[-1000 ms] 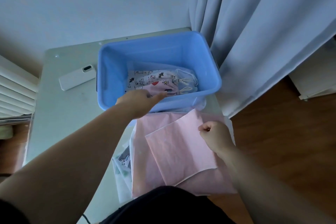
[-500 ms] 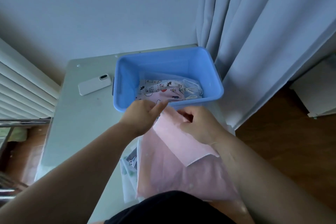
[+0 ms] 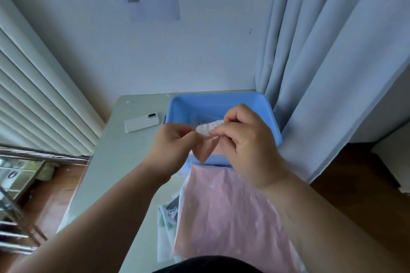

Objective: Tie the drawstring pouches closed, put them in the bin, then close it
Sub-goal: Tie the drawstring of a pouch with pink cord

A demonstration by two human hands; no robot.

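I hold a pink drawstring pouch (image 3: 205, 148) up in front of the blue bin (image 3: 269, 115). Its gathered white top shows between my hands. My left hand (image 3: 175, 146) pinches the pouch's left side and my right hand (image 3: 246, 139) grips the bunched top. The pouch's body hangs down between my hands. The hands hide most of the bin's inside, where a bit of patterned fabric shows. More pink pouch fabric (image 3: 228, 213) lies flat on the table below.
A white phone (image 3: 142, 122) lies on the grey table (image 3: 115, 162) left of the bin. A patterned pouch in clear wrap (image 3: 169, 217) peeks out left of the pink fabric. Curtains (image 3: 321, 73) hang at the right, a radiator at the left.
Both hands lifted the pink pouch off the table and bunched its top together in front of the bin. The camera view tilted upward.
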